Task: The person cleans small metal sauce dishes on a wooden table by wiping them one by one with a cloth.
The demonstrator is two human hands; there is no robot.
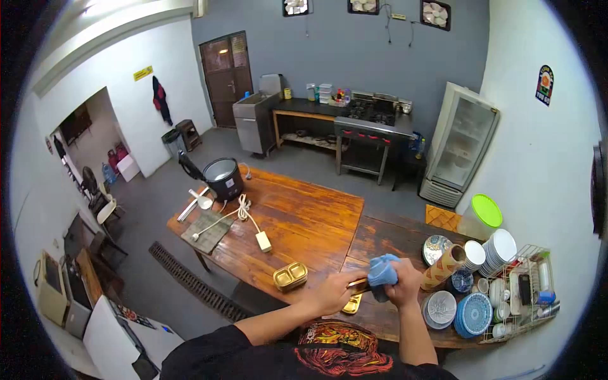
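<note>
Above the near table (387, 242), the left hand (337, 291) is gripping a golden tray (360, 286), the right hand (405, 283) clutching a blue cloth (382, 270) against it; wiping is apparently proceeding, stacked trays (290, 276) at left showing no clear status.

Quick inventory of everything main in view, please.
Crumpled cloth: one, blue, right hand
Shiny half-hidden piece: one, gold, left hand
Compartment tray stack: one, gold, front of table
Round rice cooker: one, black, table corner
Corded power strip: one, white, mid table
Patterned dish stack: one, blue, right table
Wire rack: one, pale, right wall
Glass-doored fridge: one, white, back right
Metal stove: one, silver, back wall
Left hand: one, bare, front centre
Right hand: one, bare, front centre
</note>
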